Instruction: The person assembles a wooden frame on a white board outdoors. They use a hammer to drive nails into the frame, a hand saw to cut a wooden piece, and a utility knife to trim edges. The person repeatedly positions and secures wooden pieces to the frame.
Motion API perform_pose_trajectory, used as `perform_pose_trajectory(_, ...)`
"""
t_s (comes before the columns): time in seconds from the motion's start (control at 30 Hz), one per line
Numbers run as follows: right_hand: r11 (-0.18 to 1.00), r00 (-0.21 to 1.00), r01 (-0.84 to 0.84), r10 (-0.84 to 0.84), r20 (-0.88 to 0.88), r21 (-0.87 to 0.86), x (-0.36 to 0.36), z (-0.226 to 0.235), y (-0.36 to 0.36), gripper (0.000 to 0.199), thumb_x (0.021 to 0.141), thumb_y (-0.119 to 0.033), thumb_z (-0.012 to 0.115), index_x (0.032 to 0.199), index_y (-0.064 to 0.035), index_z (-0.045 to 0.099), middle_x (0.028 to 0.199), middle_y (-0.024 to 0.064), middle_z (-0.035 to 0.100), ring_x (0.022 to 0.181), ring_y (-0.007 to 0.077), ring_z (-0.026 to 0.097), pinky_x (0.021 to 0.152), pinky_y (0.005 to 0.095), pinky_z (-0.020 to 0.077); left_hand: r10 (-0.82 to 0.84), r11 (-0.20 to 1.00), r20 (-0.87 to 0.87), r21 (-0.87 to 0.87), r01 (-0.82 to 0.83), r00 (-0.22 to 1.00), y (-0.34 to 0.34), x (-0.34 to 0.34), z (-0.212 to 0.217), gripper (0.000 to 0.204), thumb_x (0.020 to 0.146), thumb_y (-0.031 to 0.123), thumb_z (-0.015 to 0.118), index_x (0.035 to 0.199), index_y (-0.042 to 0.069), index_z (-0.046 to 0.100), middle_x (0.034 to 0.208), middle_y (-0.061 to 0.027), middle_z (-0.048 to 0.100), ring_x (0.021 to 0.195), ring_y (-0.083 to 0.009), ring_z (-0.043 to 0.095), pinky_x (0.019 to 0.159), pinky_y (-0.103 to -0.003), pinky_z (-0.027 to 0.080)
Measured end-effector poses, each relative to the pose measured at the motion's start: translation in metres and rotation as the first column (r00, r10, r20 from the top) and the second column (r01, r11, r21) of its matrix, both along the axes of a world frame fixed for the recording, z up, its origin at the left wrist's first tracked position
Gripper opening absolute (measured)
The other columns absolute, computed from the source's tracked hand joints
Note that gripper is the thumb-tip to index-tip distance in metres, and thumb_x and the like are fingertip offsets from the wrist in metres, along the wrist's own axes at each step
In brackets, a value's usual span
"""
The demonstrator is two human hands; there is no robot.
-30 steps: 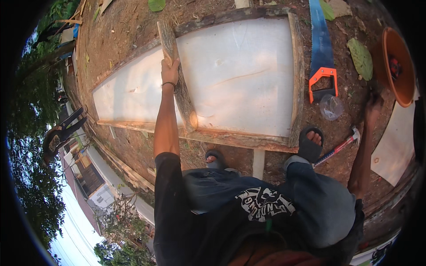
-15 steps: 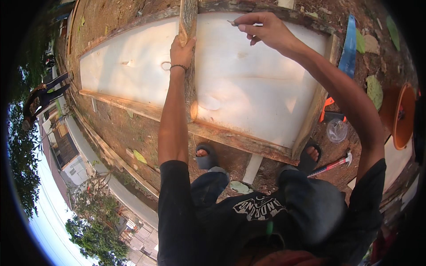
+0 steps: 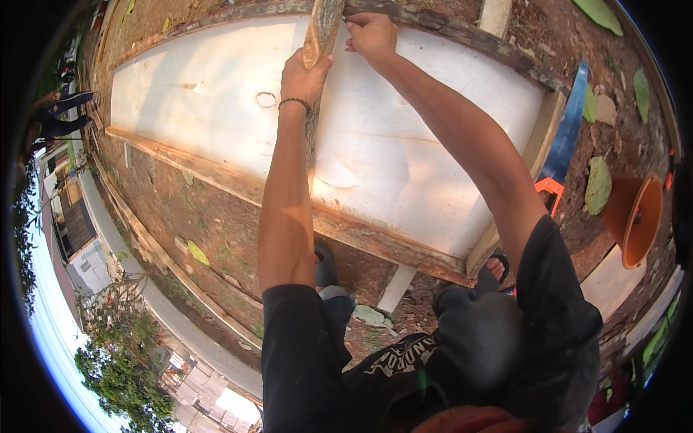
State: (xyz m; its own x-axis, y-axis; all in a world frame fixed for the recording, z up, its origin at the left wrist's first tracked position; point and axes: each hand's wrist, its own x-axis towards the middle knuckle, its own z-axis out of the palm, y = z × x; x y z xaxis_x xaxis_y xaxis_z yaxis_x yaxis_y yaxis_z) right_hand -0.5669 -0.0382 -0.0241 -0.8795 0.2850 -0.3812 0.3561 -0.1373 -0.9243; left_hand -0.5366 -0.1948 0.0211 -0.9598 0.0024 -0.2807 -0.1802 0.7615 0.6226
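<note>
My left hand [image 3: 303, 78] is closed around a rough wooden crosspiece [image 3: 324, 32] that spans a tapered wooden frame [image 3: 375, 235] from its far rail to its near rail. Inside the frame lies a pale, smooth panel [image 3: 433, 126]. At the far rail, just right of the crosspiece, my right hand [image 3: 375, 36] pinches a small, thin dark piece; the fingers mostly hide it, so its kind is unclear. Those fingertips are close beside the crosspiece's side; contact cannot be made out.
Right of the frame lies a handsaw [image 3: 569, 133] with a blue blade and orange handle. Beyond it stands an orange cone-shaped container [image 3: 634, 216]. Large leaves [image 3: 598, 186] dot the soil. A pale slat [image 3: 396, 287] runs under the frame. Another person's legs [image 3: 68, 115] show at far left.
My right hand has moved left and farther away, bringing the small piece beside the crosspiece. My left hand keeps its grip. The view has shifted, and my right arm and leg now mostly cover the hammer.
</note>
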Motion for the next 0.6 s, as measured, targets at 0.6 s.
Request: perform_pose_trajectory(0.6,0.863,0.972,0.180,-0.081,-0.223,0.472,0.001,-0.023,-0.018,0.017,0.090,-0.020,0.073,0.104,-0.0153,0.081,0.097,0.0118,0.076,0.088,0.0341,0.073,0.081,0.0417,0.0581,-0.040,0.999,-0.087,-0.033,0.037,0.995,0.000,-0.003,-0.004,0.042,0.090,0.029,0.076,0.113,-0.005,0.068,0.099,-0.0124,0.075,0.087,-0.0192,0.069,0.082,-0.034,0.053)
